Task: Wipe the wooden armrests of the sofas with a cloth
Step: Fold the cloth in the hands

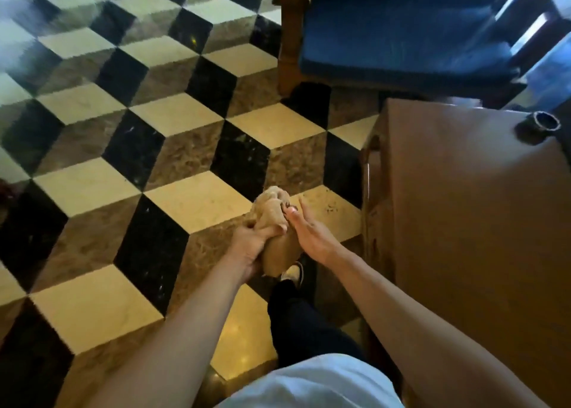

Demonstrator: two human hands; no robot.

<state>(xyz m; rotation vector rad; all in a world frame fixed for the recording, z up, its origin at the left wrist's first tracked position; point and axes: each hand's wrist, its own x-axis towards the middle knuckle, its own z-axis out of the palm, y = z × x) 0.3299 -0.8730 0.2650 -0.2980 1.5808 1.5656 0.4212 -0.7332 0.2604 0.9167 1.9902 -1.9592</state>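
A crumpled tan cloth (273,222) hangs bunched in front of me above the floor. My left hand (251,247) grips its middle with curled fingers. My right hand (309,233) is beside it, fingers straight, fingertips touching the cloth's upper part. A sofa chair with a blue cushion (401,27) stands at the top right; its wooden armrest and front post (289,34) run down its left side, well beyond both hands.
A brown wooden side table (482,222) fills the right, with a small dark cup-like object (539,126) near its far corner. The floor (123,160) is a black, cream and brown cube-pattern tile. My dark trouser leg and shoe (293,275) show below the hands.
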